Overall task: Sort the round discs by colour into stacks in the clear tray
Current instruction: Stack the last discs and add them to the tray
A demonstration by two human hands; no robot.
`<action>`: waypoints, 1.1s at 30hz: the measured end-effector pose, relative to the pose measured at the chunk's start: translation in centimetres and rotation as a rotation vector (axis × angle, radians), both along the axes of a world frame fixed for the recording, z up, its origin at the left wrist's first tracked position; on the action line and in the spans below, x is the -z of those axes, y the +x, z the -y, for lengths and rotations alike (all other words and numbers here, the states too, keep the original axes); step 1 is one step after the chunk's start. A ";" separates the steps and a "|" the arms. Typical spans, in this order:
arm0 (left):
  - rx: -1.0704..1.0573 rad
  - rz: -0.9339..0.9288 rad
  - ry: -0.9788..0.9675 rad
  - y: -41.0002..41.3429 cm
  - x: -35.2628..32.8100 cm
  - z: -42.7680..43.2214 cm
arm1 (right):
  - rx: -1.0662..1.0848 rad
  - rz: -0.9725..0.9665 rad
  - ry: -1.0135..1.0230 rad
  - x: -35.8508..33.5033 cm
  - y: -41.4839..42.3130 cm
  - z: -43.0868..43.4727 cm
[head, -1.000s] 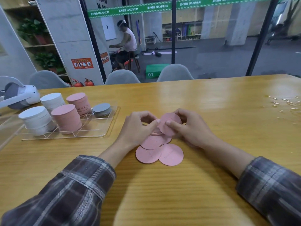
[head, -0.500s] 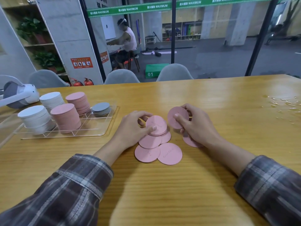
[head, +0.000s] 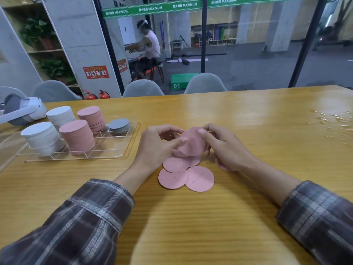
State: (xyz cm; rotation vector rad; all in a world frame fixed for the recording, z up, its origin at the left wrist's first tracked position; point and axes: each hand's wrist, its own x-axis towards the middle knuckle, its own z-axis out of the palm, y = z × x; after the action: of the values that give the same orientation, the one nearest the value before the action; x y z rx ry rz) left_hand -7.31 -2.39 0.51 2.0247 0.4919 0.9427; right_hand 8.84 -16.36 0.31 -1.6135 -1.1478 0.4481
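My left hand (head: 155,148) and my right hand (head: 226,148) meet over a small bunch of pink discs (head: 193,143), each pinching it from its own side, a little above the table. Below them three loose pink discs (head: 186,175) lie overlapping on the wood. Another pink disc (head: 223,166) peeks out from under my right palm. The clear tray (head: 122,150) stands to the left. It holds two white stacks (head: 43,137), two pink stacks (head: 78,135) and a short grey stack (head: 118,126).
A white and grey headset (head: 23,110) lies at the far left behind the tray. Clear scraps (head: 332,121) are scattered on the table's right side. Grey chairs (head: 143,88) line the far edge. A person sits beyond the glass.
My right hand, which had drawn a pink disc away to the right, has brought it back onto the bunch in my left hand. Both hands now hold it together.
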 end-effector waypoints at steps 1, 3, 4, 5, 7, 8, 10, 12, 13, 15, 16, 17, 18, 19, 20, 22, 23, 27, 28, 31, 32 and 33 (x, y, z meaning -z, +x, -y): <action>-0.012 0.009 0.018 0.0 0.0 0.0 | -0.017 0.027 0.005 0.0 -0.1 0.0; -0.029 0.017 0.058 0.2 0.2 0.1 | -0.039 0.107 0.011 0.2 -0.1 -0.2; -0.027 0.018 0.076 0.2 0.3 0.2 | -0.044 0.132 0.009 0.3 -0.1 -0.2; -0.024 0.019 0.089 0.2 0.3 0.3 | -0.049 0.143 0.006 0.4 0.0 -0.1; -0.019 0.016 0.105 0.3 0.3 0.2 | -0.048 0.148 0.010 0.4 0.0 -0.1; -0.028 0.006 0.114 0.3 0.3 0.1 | -0.036 0.153 0.012 0.4 0.1 0.0; -0.092 -0.065 0.159 0.2 0.4 -0.4 | 0.012 0.159 0.012 0.3 0.1 0.1; -0.166 -0.256 0.252 0.0 0.7 -1.1 | 0.074 0.156 0.008 0.3 0.3 0.2; -0.175 -0.361 0.279 -0.2 0.9 -1.4 | 0.102 0.165 -0.001 0.3 0.4 0.3; -0.140 -0.466 0.262 -0.5 1.1 -1.6 | 0.151 0.204 -0.019 0.4 0.6 0.3; -0.122 -0.471 0.248 -0.6 1.1 -1.7 | 0.170 0.220 -0.024 0.4 0.7 0.2; -0.112 -0.463 0.240 -0.6 0.9 -1.7 | 0.183 0.227 -0.024 0.5 0.8 0.2; -0.107 -0.450 0.237 -0.6 0.8 -1.6 | 0.193 0.231 -0.024 0.5 0.9 0.2; -0.101 -0.435 0.237 -0.7 0.6 -1.5 | 0.202 0.237 -0.025 0.5 1.0 0.2; -0.095 -0.416 0.235 -0.7 0.5 -1.3 | 0.208 0.239 -0.029 0.5 1.1 0.2; -0.088 -0.385 0.232 -0.7 0.4 -1.1 | 0.210 0.225 -0.032 0.6 1.2 0.2; -0.085 -0.383 0.231 -0.7 0.4 -1.0 | 0.208 0.215 -0.032 0.6 1.2 0.2; -0.061 -0.455 0.284 -0.5 0.6 -1.0 | 0.207 0.211 -0.034 0.6 1.2 0.2; -0.057 -0.476 0.306 -0.5 0.6 -0.9 | 0.202 0.214 -0.036 0.7 1.2 0.1; -0.041 -0.521 0.309 -0.5 0.5 -0.6 | 0.188 0.217 -0.043 0.8 1.0 0.1; -0.034 -0.520 0.305 -0.6 0.5 -0.5 | 0.189 0.221 -0.045 0.8 1.0 0.1; -0.028 -0.513 0.294 -0.6 0.4 -0.5 | 0.191 0.224 -0.046 0.8 1.1 0.0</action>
State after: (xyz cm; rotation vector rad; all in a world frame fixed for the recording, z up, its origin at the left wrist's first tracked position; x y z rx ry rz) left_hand -7.90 -1.85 0.11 2.5456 0.6860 0.5212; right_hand 9.90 -16.38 -0.52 -1.8282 -1.1406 0.1737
